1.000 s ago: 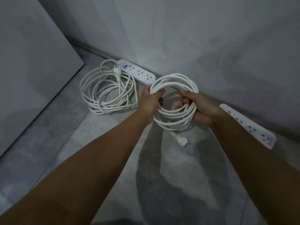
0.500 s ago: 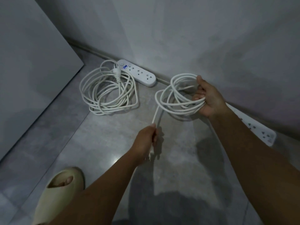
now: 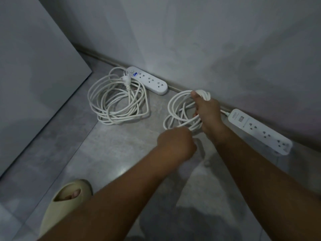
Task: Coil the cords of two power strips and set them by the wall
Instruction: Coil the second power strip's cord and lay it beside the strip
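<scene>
A white power strip [image 3: 149, 80] with a blue label lies against the wall base, its coiled white cord [image 3: 116, 100] and plug on the floor beside it. A second, longer white power strip [image 3: 260, 131] lies along the wall to the right. Its cord is gathered into a coil [image 3: 177, 108] that my right hand [image 3: 208, 113] grips at the coil's right side, just above the floor. My left hand [image 3: 177, 143] is curled around the cord's loose end at the coil's near edge. The plug of this cord is hidden.
A grey wall [image 3: 208, 40] runs diagonally along the back, and a grey panel [image 3: 34, 75] stands at the left. The floor is grey tile. A foot in a beige slipper [image 3: 67, 200] stands at the lower left.
My left hand has brought the cord's free end from the near floor up to the coil. My right hand has lowered the coil toward the floor near the right strip.
</scene>
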